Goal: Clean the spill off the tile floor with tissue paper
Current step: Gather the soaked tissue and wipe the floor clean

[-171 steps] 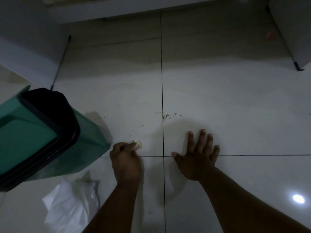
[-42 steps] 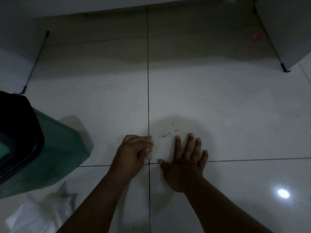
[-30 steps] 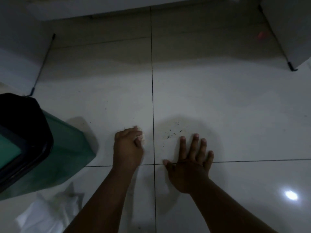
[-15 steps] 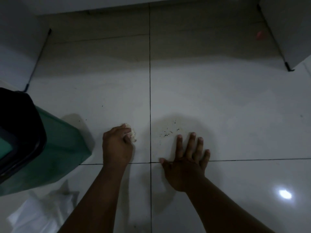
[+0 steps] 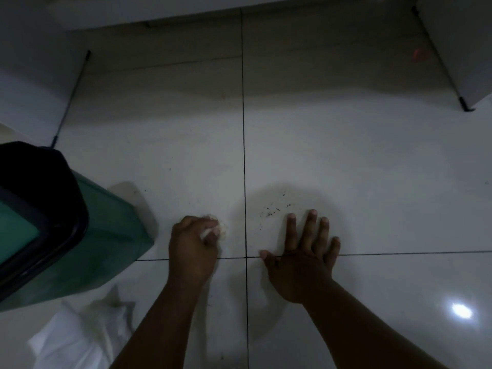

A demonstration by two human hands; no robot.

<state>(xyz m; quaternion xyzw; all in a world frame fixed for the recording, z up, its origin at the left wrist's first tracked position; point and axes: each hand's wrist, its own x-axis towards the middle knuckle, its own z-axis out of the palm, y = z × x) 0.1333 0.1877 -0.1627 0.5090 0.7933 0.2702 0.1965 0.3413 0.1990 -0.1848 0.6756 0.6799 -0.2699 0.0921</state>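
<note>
The left hand curls its fingers around a crumpled white tissue wad on the glossy tile floor. Right of the grout line, dark spill specks lie just beyond the flat right hand, its fingers spread. At left stands a green bin, its contents unseen.

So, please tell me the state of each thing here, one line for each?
left hand: curled round the tissue, low at the floor
tissue: crumpled, in the left hand
right hand: flat, fingers spread on the floor
specks: not yet wiped
bin: upright
white bag: crumpled on floor
</note>
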